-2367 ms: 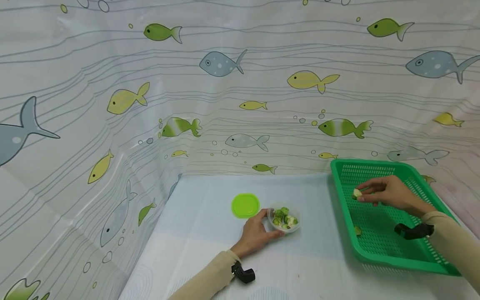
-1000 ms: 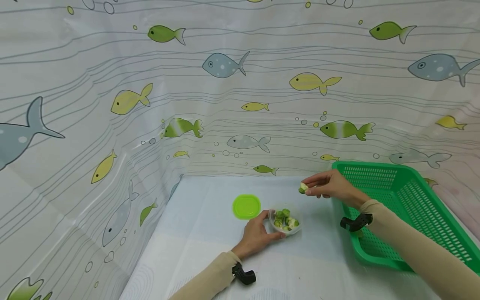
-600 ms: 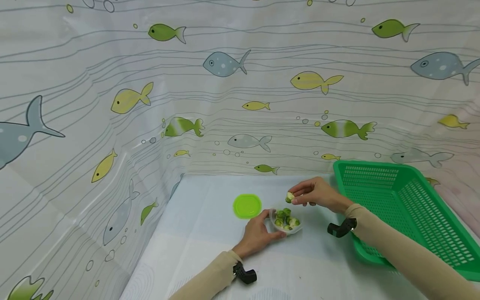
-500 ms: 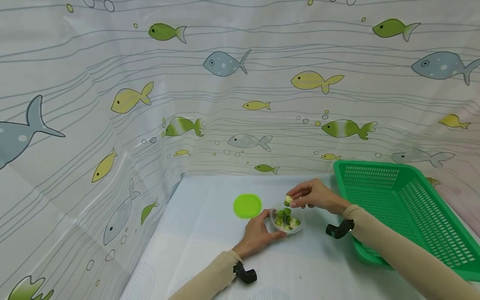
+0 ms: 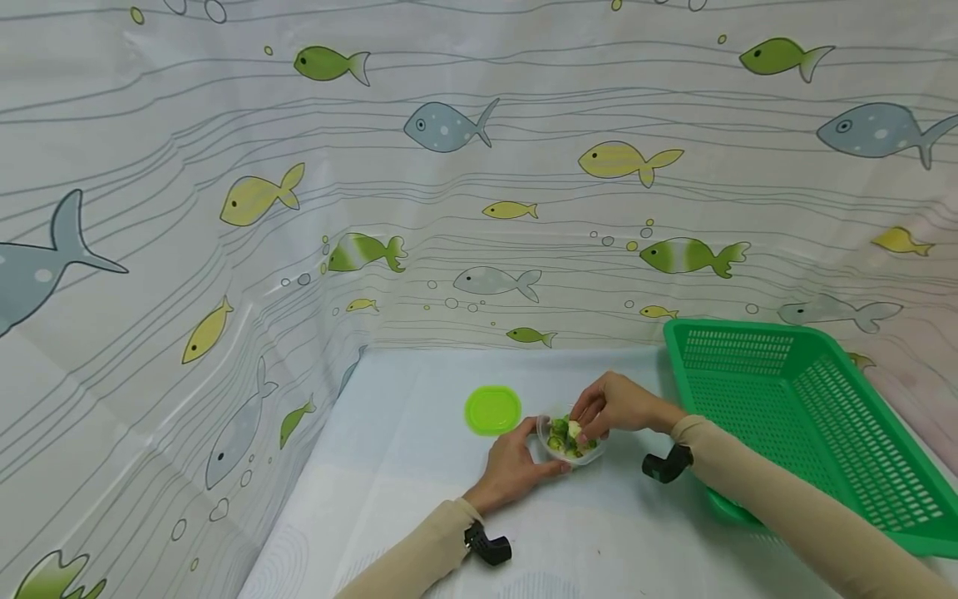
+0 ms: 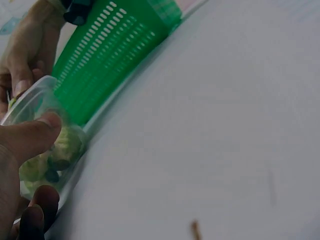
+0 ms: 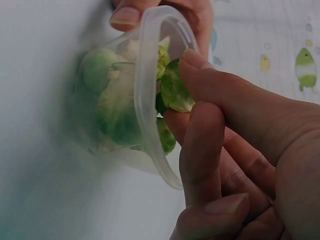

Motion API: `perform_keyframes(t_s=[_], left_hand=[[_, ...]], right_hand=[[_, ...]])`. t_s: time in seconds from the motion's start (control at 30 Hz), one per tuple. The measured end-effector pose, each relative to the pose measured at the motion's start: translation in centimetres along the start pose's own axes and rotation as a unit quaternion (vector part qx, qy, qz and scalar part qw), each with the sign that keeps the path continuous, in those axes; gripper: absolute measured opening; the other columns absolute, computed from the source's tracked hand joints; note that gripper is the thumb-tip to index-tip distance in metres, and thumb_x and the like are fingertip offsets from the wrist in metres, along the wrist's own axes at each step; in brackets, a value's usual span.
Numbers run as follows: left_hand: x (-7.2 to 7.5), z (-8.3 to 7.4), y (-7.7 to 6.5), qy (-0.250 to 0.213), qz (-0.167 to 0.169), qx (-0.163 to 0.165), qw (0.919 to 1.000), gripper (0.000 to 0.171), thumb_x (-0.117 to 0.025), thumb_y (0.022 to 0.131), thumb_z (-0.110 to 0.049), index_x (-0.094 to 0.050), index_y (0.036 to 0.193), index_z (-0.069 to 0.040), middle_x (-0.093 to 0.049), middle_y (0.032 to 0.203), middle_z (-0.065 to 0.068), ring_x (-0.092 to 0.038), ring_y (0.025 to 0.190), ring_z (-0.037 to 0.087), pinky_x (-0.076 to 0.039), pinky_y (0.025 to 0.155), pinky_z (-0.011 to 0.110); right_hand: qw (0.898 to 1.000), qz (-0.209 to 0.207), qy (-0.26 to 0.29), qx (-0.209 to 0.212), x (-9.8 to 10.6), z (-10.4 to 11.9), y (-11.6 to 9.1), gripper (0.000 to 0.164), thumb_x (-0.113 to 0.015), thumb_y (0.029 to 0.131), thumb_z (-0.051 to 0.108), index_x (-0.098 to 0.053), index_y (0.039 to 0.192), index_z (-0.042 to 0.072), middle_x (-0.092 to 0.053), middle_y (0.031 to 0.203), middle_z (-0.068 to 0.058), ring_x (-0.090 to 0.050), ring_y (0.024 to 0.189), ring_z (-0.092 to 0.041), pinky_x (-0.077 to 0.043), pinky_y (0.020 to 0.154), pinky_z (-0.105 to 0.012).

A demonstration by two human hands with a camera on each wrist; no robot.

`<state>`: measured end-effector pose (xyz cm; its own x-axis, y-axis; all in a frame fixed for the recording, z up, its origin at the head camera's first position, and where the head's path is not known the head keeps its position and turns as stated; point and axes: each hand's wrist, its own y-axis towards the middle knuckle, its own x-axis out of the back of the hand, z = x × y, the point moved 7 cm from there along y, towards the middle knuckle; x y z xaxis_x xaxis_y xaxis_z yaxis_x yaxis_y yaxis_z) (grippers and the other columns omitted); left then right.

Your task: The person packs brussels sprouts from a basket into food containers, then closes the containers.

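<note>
A clear plastic tub (image 7: 142,95) on the table holds several pieces of Brussels sprout (image 7: 112,107), seen through its wall. My left hand (image 5: 515,468) grips the tub from its left side, thumb on the near side and fingers round the far side. In the left wrist view the thumb (image 6: 37,135) lies against the tub's wall. My right hand (image 5: 617,405) pinches a cut Brussels sprout (image 7: 175,89) between thumb and fingertips, right at the tub's mouth. From the head, the hand partly covers the tub's right side.
Behind the left hand a bright green lid (image 5: 492,410) lies flat on the white table (image 5: 404,449). To the right stands a large green perforated basket (image 5: 756,399), with the right forearm (image 5: 786,491) crossing over its near left corner. A fish-patterned sheet (image 5: 449,200) hangs behind.
My right hand has carried the Brussels sprout leftward out of the green basket and down to the tub's opening. The left hand has kept its grip on the tub in place.
</note>
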<state>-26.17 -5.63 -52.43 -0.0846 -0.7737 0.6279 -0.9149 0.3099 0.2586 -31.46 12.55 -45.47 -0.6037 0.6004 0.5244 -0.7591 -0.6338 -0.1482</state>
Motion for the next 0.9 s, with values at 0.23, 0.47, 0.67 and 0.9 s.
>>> perform_keyframes(t_s=[0.23,0.47,0.67,0.9], left_hand=[[0.0,0.1,0.0,0.000,-0.004,-0.001,1.0000,0.074,-0.094,0.078,-0.043,-0.063,0.139,-0.014,-0.074,0.131,0.005,-0.060,0.090,0.006,-0.046,0.075,0.022],[-0.1,0.4,0.1,-0.013,0.004,0.000,0.9999,0.076,-0.093,0.079,-0.043,-0.062,0.141,-0.013,-0.073,0.132,0.009,-0.044,0.060,-0.002,-0.038,0.056,0.018],[-0.1,0.3,0.0,-0.007,0.004,-0.005,1.0000,0.074,-0.093,0.080,-0.042,-0.061,0.141,-0.013,-0.074,0.131,0.007,-0.043,0.065,-0.001,-0.037,0.060,0.018],[-0.1,0.2,0.0,-0.006,0.004,0.000,1.0000,0.075,-0.093,0.079,-0.042,-0.062,0.140,-0.013,-0.073,0.132,0.007,-0.048,0.068,0.000,-0.041,0.063,0.019]], right_hand=[[0.999,0.010,-0.034,0.020,-0.8,0.5,0.5,0.025,-0.093,0.079,0.008,-0.080,0.099,0.002,-0.080,0.083,-0.005,-0.073,0.067,-0.016,-0.062,0.065,-0.050],[0.998,0.000,-0.063,0.010,-1.5,0.9,0.9,0.025,-0.095,0.074,0.006,-0.079,0.094,0.004,-0.078,0.082,-0.004,-0.072,0.071,-0.018,-0.060,0.060,-0.030],[0.994,-0.008,-0.109,0.012,-1.6,1.2,0.9,0.027,-0.097,0.073,0.010,-0.080,0.093,0.010,-0.078,0.085,0.000,-0.073,0.080,-0.020,-0.058,0.062,-0.028],[0.994,-0.008,-0.099,0.033,0.2,1.2,-0.1,0.026,-0.094,0.080,0.015,-0.081,0.101,0.007,-0.080,0.092,-0.004,-0.075,0.080,-0.020,-0.061,0.064,-0.034]])
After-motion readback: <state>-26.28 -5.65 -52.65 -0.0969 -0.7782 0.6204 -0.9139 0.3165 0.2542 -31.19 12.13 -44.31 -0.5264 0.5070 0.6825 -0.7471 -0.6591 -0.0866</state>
